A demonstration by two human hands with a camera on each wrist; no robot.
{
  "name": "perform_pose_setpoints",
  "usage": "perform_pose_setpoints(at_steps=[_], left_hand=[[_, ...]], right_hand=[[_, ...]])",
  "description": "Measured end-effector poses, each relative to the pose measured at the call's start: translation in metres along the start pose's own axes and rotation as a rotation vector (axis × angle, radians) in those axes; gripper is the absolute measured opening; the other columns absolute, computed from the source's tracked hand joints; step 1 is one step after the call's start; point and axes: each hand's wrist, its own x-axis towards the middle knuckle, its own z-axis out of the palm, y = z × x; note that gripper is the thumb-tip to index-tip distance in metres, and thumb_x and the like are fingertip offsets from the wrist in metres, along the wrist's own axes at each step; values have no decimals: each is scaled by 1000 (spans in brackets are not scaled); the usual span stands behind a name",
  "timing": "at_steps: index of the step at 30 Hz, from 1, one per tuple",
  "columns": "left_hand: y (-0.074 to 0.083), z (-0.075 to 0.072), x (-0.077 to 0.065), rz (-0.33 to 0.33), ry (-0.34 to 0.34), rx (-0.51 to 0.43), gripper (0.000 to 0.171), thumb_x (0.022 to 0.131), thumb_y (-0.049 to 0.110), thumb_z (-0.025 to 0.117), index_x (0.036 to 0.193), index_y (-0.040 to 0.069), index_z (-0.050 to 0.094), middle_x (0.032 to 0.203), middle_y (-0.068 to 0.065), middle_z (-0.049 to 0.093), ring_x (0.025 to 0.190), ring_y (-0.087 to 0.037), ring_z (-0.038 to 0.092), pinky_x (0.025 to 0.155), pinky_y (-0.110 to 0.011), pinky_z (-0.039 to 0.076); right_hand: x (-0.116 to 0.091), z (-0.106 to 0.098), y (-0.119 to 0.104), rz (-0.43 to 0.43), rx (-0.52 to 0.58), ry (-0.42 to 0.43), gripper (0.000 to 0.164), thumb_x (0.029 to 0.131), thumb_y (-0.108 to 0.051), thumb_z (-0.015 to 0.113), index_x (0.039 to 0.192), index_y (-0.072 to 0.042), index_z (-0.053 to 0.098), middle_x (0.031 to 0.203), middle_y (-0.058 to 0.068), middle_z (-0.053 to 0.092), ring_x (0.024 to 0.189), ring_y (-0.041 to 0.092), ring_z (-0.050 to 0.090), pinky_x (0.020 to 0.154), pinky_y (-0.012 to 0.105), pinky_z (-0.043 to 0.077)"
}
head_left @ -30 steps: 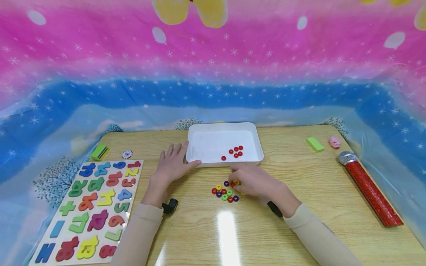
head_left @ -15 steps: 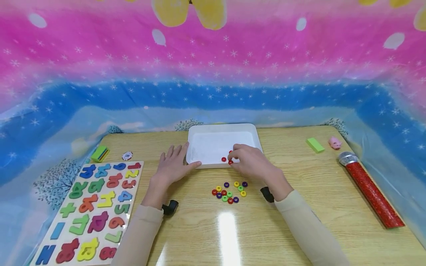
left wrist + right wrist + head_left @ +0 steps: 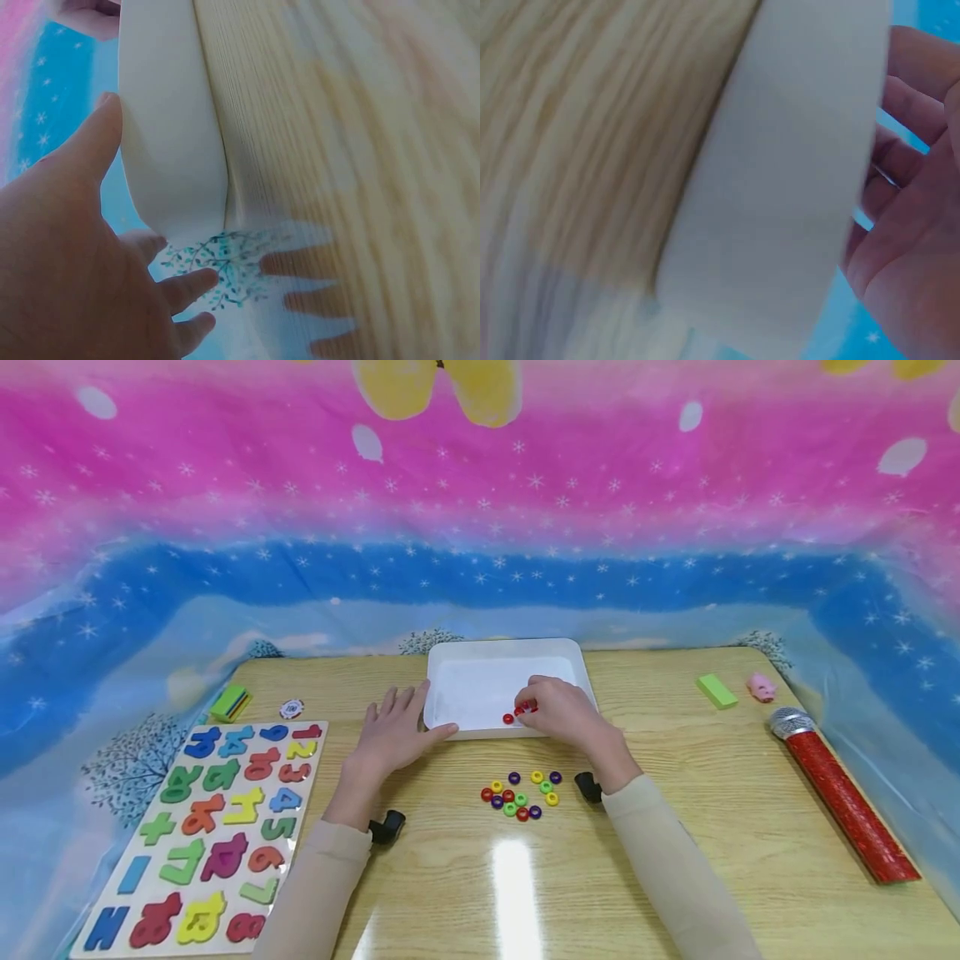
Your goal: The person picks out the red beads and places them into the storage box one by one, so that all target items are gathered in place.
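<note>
A shallow white tray (image 3: 491, 681) stands at the table's far edge. My left hand (image 3: 393, 735) steadies its left corner, thumb along the front rim and the other fingers spread beside the left wall. Over the tray's front right part is my right hand (image 3: 558, 710), fingers bent and tips down among small red ring beads (image 3: 508, 719). Its fingertips meet the beads, and I cannot tell if one is pinched. In the right wrist view the tray wall (image 3: 772, 180) hides those fingertips. Several mixed purple, yellow, green and red ring beads (image 3: 521, 798) lie on the table before the tray.
At left lies a number puzzle board (image 3: 217, 827), with a poker chip (image 3: 292, 708) and green-topped block stack (image 3: 229, 702) behind it. On the right are a lime green block (image 3: 717, 691), a pink pig figure (image 3: 761, 687) and a red toy microphone (image 3: 843, 797). A printed cloth (image 3: 487, 585) encloses the table.
My right hand has gone from the bead pile into the tray with a red bead, then shifted slightly inward among the red beads. The left hand has stayed at the tray's corner.
</note>
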Motion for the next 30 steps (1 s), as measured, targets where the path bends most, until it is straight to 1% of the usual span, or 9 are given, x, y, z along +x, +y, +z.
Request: perform_pose_setpoints(at_steps=[4,9,16,22,27,30], left_hand=[[0,0,0,3,1,-1,96,76,81,36,150,30,2,156,-10,16,145,-35,3,113,-63,5],[0,0,-1,6,3,-2,97,76,82,35,150,29,4,156,-10,16,145,-35,4,113,-62,5],[0,0,0,-2,-5,-1,96,76,82,34,150,30,1,156,-10,15,145,-35,3,113,-62,5],[1,0,0,0,-4,-5,96,76,81,35,150,30,2,156,-10,15,145,-35,3,113,-62,5],[1,-1,-1,3,-3,-11,95,77,80,36,150,30,2,156,-10,16,145,-35,4,113,-63,5],[1,-1,-1,4,-5,-11,95,77,81,35,150,30,1,156,-11,15,145,-36,4,113,-63,5]], right_hand=[[7,6,2,49,-10,-11,11,82,-23,66,91,-20,72,85,-5,59,74,15,51,63,28,43],[11,10,1,76,-18,-45,10,81,-19,65,88,-20,73,88,-3,61,76,16,51,64,29,43],[14,13,2,122,-6,-44,14,83,-23,66,95,-18,72,94,-1,65,82,17,55,73,34,48],[13,13,3,146,14,-55,17,83,-25,67,97,-18,72,97,0,66,85,18,56,76,35,49],[10,10,2,139,13,-43,19,83,-27,67,99,-18,72,98,-1,65,85,18,57,78,36,49],[5,5,-4,108,22,-23,21,83,-26,66,102,-17,72,98,-1,64,84,17,57,76,35,49]])
